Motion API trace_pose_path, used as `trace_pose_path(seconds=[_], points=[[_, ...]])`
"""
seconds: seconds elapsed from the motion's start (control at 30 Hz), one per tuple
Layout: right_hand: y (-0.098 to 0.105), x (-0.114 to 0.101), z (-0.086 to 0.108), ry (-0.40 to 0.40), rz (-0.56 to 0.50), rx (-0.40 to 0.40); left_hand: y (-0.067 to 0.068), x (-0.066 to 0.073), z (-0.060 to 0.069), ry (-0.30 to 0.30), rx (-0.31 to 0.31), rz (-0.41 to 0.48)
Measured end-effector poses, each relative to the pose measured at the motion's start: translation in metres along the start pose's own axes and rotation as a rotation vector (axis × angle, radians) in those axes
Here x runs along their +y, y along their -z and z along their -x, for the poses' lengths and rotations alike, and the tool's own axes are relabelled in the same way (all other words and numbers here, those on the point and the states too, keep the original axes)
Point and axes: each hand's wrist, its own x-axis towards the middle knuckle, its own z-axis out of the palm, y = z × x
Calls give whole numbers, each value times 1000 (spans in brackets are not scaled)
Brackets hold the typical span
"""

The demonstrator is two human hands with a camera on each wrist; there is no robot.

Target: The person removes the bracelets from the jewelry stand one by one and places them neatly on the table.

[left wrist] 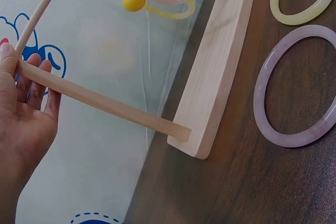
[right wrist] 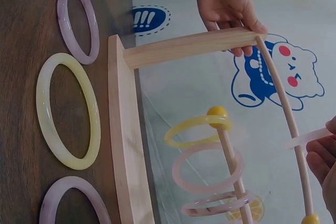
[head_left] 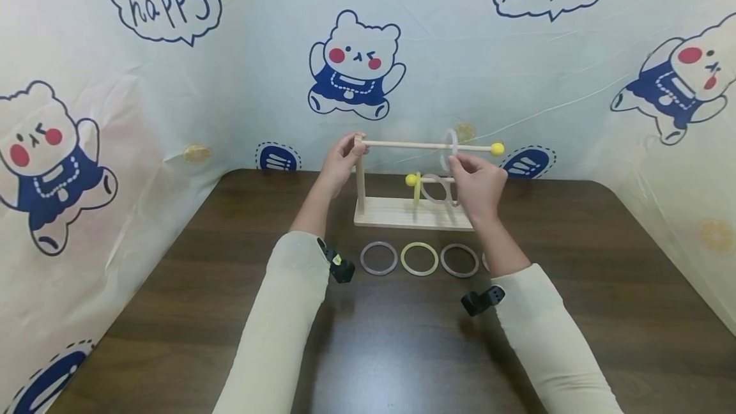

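Note:
My left hand (head_left: pixel 339 165) grips the top of the upright post (head_left: pixel 361 179) of a wooden bangle stand, thumb in front and fingers behind. With its thumb and fingers, my right hand (head_left: pixel 482 189) pinches a pale, whitish-pink bangle (right wrist: pixel 310 137). That bangle encircles the upper rod (head_left: pixel 402 144), nearer the rod's yellow ball end (head_left: pixel 497 149). Below, on the lower rod (right wrist: pixel 229 153), hang a yellow bangle (right wrist: pixel 176 141), a pink bangle (right wrist: pixel 177 174) and a marbled purplish bangle (right wrist: pixel 197 211). The right hand hides the stand's right side in the head view.
In front of the stand's base (head_left: pixel 402 214), a row of bangles lies flat on the dark wooden table (head_left: pixel 230 312): purple (head_left: pixel 363 266), yellow (head_left: pixel 404 266), mauve (head_left: pixel 444 266), and one mostly hidden by the right wrist. A patterned cloth (head_left: pixel 460 69) hangs behind.

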Motion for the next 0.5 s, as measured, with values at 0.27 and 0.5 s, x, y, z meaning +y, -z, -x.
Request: trace_pose_path(seconds=[0.27, 0.5], points=[[3, 4, -2, 2, 2, 29, -3, 23, 16, 6, -12, -32], [5, 7, -3, -41, 14, 56, 0, 16, 11, 0, -15, -10]])
